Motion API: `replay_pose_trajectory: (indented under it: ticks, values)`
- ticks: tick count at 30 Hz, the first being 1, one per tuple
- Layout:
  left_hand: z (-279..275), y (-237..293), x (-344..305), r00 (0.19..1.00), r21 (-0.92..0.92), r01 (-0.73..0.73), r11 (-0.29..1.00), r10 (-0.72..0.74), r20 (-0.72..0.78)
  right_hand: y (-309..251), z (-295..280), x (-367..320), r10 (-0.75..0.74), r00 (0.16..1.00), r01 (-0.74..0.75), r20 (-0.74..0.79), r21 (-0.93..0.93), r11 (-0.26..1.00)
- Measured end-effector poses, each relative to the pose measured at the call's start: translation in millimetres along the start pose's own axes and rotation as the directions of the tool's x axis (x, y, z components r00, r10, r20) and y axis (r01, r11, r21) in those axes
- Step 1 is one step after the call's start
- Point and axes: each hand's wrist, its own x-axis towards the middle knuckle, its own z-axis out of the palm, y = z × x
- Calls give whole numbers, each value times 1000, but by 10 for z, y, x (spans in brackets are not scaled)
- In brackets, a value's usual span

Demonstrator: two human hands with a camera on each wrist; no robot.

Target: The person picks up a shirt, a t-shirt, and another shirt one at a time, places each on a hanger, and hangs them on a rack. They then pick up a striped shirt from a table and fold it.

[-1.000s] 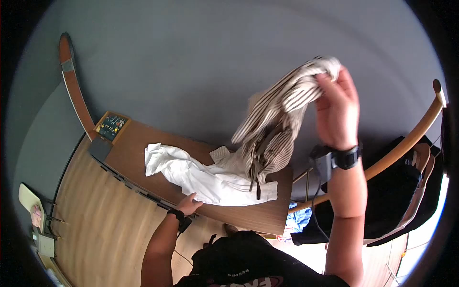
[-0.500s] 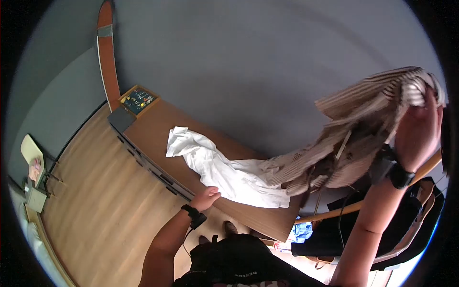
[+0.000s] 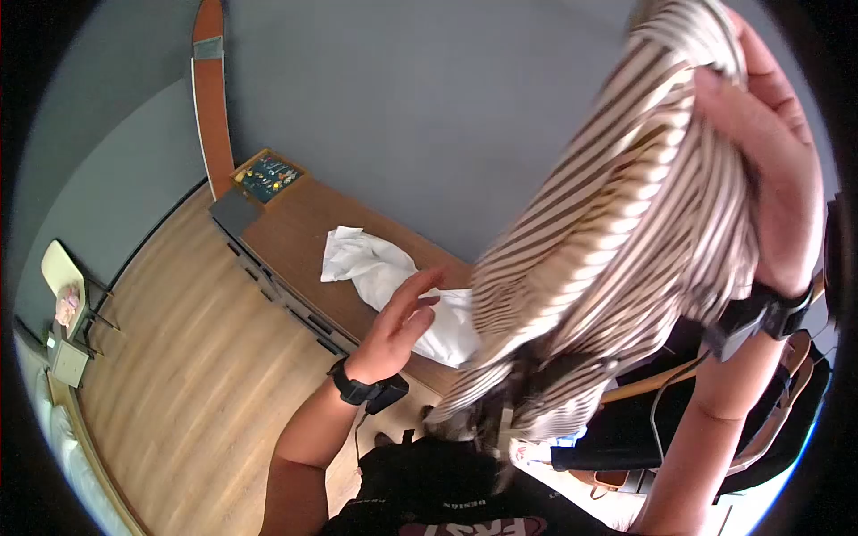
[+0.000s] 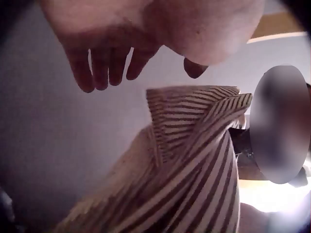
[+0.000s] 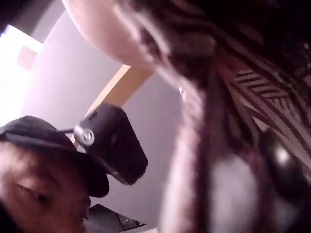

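My right hand (image 3: 778, 152), raised at the upper right of the head view, grips a brown-and-white striped shirt (image 3: 590, 241) by its bunched top. The cloth hangs in folds down towards my body, with dark strap-like pieces (image 3: 527, 375) near its lower end. My left hand (image 3: 393, 330) is held up to the left of the shirt, fingers extended and nothing in them. In the left wrist view a striped flap (image 4: 184, 111) of the shirt lies just below those fingers. A crumpled white garment (image 3: 375, 268) rests on the brown table (image 3: 304, 223), partly hidden behind my left hand and the shirt.
A framed board with small items (image 3: 268, 176) sits at the table's far left end. Dark clothes (image 3: 679, 438) and wooden hangers are at the lower right, beside a curved wooden rail (image 3: 626, 386). A pale chair (image 3: 63, 272) stands on the wooden floor at far left.
The right hand swung the striped shirt out to the right, lifting it off the white garment, then brought it up and closer to the body. The left hand rose from the table's front edge towards it.
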Motion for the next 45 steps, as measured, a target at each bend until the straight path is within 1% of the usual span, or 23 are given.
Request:
replay_pose_trajectory:
  ticks: [1,2,4,5,8,9,12,13,15,17,19,22,24,27,28,29,30,31,33,37,40,43,45]
  values:
    - [-11,187,-20,1000,-69,13,997,-12,11,48,141,25,15,999,-17,43,38,999]
    - [-53,271,-70,999,129,-52,990,52,-1,87,284,39,24,996,-30,86,76,997]
    - [-69,485,-137,984,83,-166,983,170,-44,161,598,60,20,985,-47,169,158,986]
    - [-97,622,-220,992,-225,-113,968,96,-87,186,763,77,9,976,-53,216,202,978]
    - [-356,997,-447,983,-356,4,934,-70,-171,259,1234,101,-35,936,-86,350,326,941]
    - [-461,1206,-450,983,60,-90,994,98,-153,274,1376,95,-58,921,-95,386,365,926]
    - [-566,1578,-811,918,48,-93,994,105,-383,284,1698,44,-99,877,-109,471,395,912]
    - [-543,1615,-916,899,124,-220,968,251,-360,209,1689,15,-49,860,-106,507,273,956]
    - [-736,1709,-1233,849,147,136,980,-39,-527,170,1730,-16,6,844,-58,536,80,995]
    - [-719,1826,-1322,827,276,187,943,0,-562,312,1794,-44,-3,846,-15,534,29,999]
    - [-806,1886,-1468,857,447,97,890,154,-492,419,1952,-10,-171,864,140,474,101,985]
    - [-584,1830,-1557,867,417,-35,908,235,-439,459,2310,-122,-240,870,105,430,316,943]
    - [-531,1840,-1632,909,399,20,917,149,-390,487,2497,-194,-291,883,149,368,367,918]
    - [-662,1752,-1823,862,186,140,972,-27,-507,498,2529,-213,-335,746,167,576,325,931]
    - [-798,1804,-1959,891,216,55,975,50,-451,520,2560,-196,-371,799,244,473,310,919]
    - [-657,1887,-1888,700,316,66,947,182,-691,539,2549,-196,-387,810,287,439,279,916]
    - [-692,2003,-1924,625,338,13,941,256,-737,558,2538,-197,-403,820,328,406,244,913]
    - [-706,2092,-2006,595,347,-63,936,314,-739,576,2526,-197,-418,829,365,371,206,908]
    - [-640,2207,-1964,569,410,-72,909,375,-732,857,2476,-250,-346,780,360,521,78,930]
    - [-461,2254,-1905,648,499,79,863,336,-683,1174,2477,-430,-354,775,432,524,-31,901]
    - [-462,2349,-2020,696,524,413,744,114,-709,1147,2528,-388,-349,802,433,484,-71,899]
    - [-559,2282,-2016,752,657,544,522,44,-657,1245,2530,-331,-367,817,454,444,-104,885]
    - [-545,2186,-1926,749,666,564,487,38,-662,1423,2538,-320,-304,881,347,363,-59,936]
